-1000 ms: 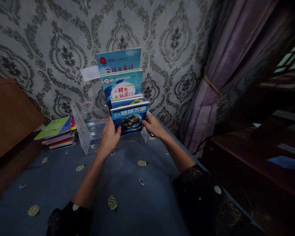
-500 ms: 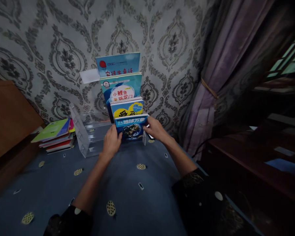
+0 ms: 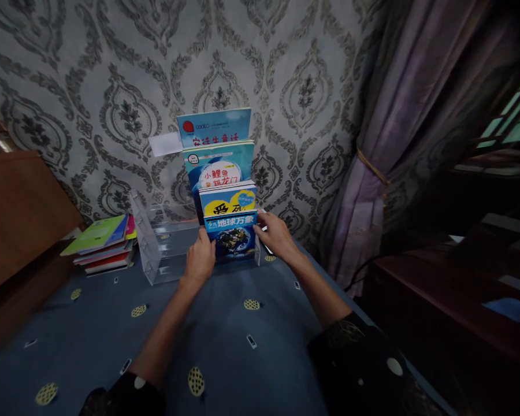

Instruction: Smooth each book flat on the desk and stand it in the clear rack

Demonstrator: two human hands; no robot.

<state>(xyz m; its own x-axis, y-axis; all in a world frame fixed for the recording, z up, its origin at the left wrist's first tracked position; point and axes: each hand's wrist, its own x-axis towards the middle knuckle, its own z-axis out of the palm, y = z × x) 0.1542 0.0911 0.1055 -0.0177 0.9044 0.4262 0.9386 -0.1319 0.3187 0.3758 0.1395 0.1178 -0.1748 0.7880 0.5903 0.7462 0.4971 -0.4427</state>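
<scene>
The small blue book (image 3: pixel 234 237) was seen lower than it was a second ago. It had been slid down into the front step of the clear plastic rack (image 3: pixel 156 245), and more of the yellow book (image 3: pixel 227 202) behind it was shown above its top edge (only a thin strip was seen before). So the book looked nearly set in its place. It was held at both sides. The left hand (image 3: pixel 201 260) was curled round its left edge, and the right hand (image 3: pixel 275 234) was pinched on its top right corner, so both hands were half shut on it. Two taller books (image 3: pixel 219 164) were stood behind in steps, all thin, flat and shiny. The rack was made of hard, see-through sheets with sharp corners. A pile of thin bright books (image 3: pixel 101 245) was laid flat to the left on the soft blue cloth of the tabletop (image 3: pixel 225 352), which was dotted with little yellow rounds
</scene>
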